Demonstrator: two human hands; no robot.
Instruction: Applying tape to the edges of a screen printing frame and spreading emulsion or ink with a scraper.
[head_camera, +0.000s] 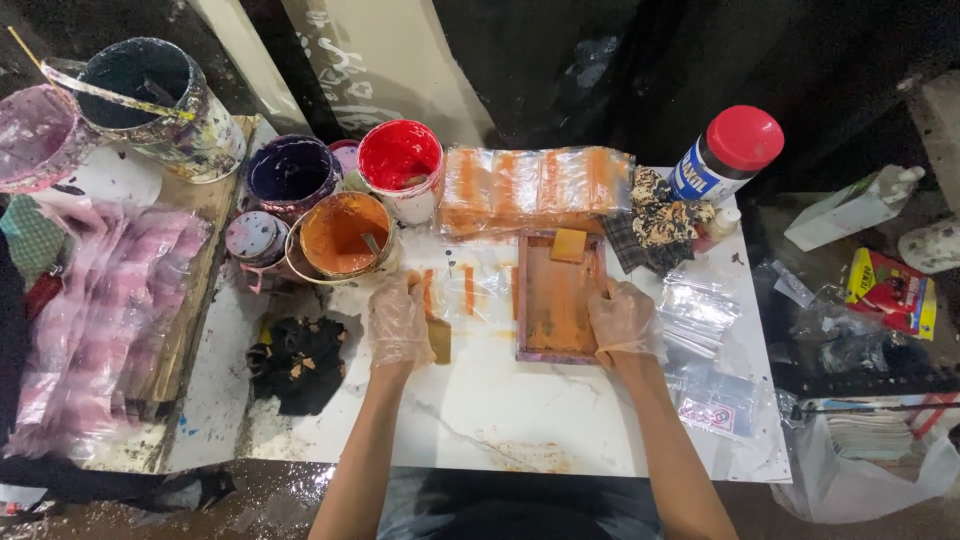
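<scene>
Apart, gloved hands: left (400, 322) flattens glossy plastic bag (462, 290), right (625, 320) grips wooden frame (558, 298).

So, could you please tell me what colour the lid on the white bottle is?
Red: the lid on the bottle shows best in the head view.
</scene>
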